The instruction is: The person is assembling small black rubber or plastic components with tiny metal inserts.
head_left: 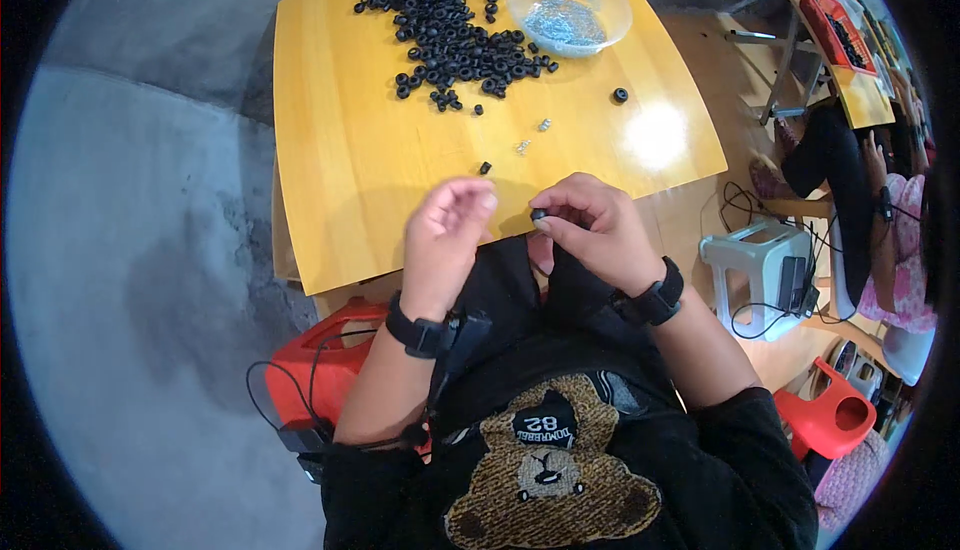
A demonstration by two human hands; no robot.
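My right hand point(595, 232) pinches a small black ring-shaped piece point(540, 215) between thumb and fingertips, just over the table's near edge. To its left, my left hand point(448, 235) is raised with loosely curled fingers, somewhat blurred. A gap shows between its thumb and fingers, and I see nothing in it. One loose black piece point(485, 168) lies on the table just beyond my left fingertips. Farther back are a few small silvery metal bits point(523, 147) and another silvery piece point(544, 125).
On the yellow wooden table point(340, 170) spreads a large heap of black pieces point(440, 30). A clear round bowl point(612, 25) of small silvery parts stands beside it, with a lone black piece point(620, 96) nearer. At right are a pale stool point(755, 250), cables and another seated person point(840, 170).
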